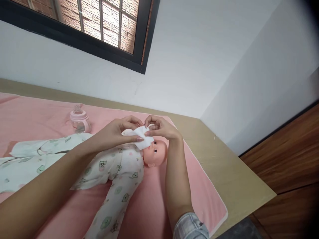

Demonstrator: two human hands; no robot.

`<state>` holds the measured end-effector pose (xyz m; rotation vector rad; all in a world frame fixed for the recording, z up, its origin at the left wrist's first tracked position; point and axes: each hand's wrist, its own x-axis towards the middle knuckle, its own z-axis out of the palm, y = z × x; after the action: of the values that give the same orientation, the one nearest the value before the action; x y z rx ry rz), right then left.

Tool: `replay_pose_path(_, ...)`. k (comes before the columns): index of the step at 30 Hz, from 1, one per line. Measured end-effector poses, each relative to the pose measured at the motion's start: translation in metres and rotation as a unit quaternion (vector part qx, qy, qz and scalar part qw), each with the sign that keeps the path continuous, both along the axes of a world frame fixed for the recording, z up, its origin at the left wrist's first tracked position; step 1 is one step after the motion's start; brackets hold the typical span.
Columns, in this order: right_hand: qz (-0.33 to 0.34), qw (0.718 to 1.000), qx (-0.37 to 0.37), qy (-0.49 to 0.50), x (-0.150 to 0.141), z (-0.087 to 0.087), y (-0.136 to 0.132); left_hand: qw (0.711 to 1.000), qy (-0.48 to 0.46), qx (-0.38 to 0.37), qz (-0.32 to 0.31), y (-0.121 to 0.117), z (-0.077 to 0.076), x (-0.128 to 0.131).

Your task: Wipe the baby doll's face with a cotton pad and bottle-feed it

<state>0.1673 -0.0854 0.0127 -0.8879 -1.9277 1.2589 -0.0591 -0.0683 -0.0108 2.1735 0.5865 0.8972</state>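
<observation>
A baby doll (156, 155) in white pajamas (128, 162) with green and pink animal prints lies on its back, its head to the right. Over its chin and chest, both hands hold a white tissue (141, 134). My left hand (123, 132) pinches the near left part between thumb and fingers. At the tissue's upper right edge, my right hand (159, 127) grips it with thumb and bent fingertips. The tissue hides the lower part of the doll's face; its eyes show.
A pink-lidded baby bottle (79, 121) stands upright behind the doll's legs. Under everything is a pink blanket (154, 189) on a wooden tabletop (214, 159). White walls and a dark-framed window (104, 30) rise behind; a brown wooden panel (286, 159) is at right.
</observation>
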Motion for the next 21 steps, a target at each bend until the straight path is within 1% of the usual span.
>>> replay_pose_path(3,-0.017,0.999,0.021,0.027,-0.008,0.001,-0.001,0.997,-0.054,0.021,0.052,-0.007,0.001,0.003)
replay_pose_path(6,-0.043,0.997,0.037,0.054,-0.014,0.003,-0.004,0.991,-0.096,0.022,0.091,-0.013,0.003,0.006)
replay_pose_path(9,-0.078,0.995,0.049,0.049,-0.013,0.005,-0.006,0.989,-0.114,-0.004,0.098,-0.014,0.004,0.006)
replay_pose_path(12,-0.11,0.991,0.054,0.046,-0.002,0.002,0.0,0.988,-0.123,-0.034,0.091,-0.012,0.005,0.004)
replay_pose_path(14,-0.138,0.987,0.049,0.072,0.011,-0.007,0.009,0.988,-0.124,-0.046,0.081,-0.01,0.005,0.002)
replay_pose_path(16,-0.171,0.977,0.031,0.12,0.026,-0.021,0.021,0.991,-0.113,-0.052,0.051,-0.008,0.005,0.001)
replay_pose_path(19,-0.223,0.956,-0.031,0.191,0.048,-0.049,0.039,0.994,-0.081,-0.072,0.004,-0.005,0.005,-0.001)
replay_pose_path(21,-0.239,0.941,-0.077,0.225,0.058,-0.069,0.049,0.992,-0.051,-0.112,-0.027,-0.002,0.005,-0.002)
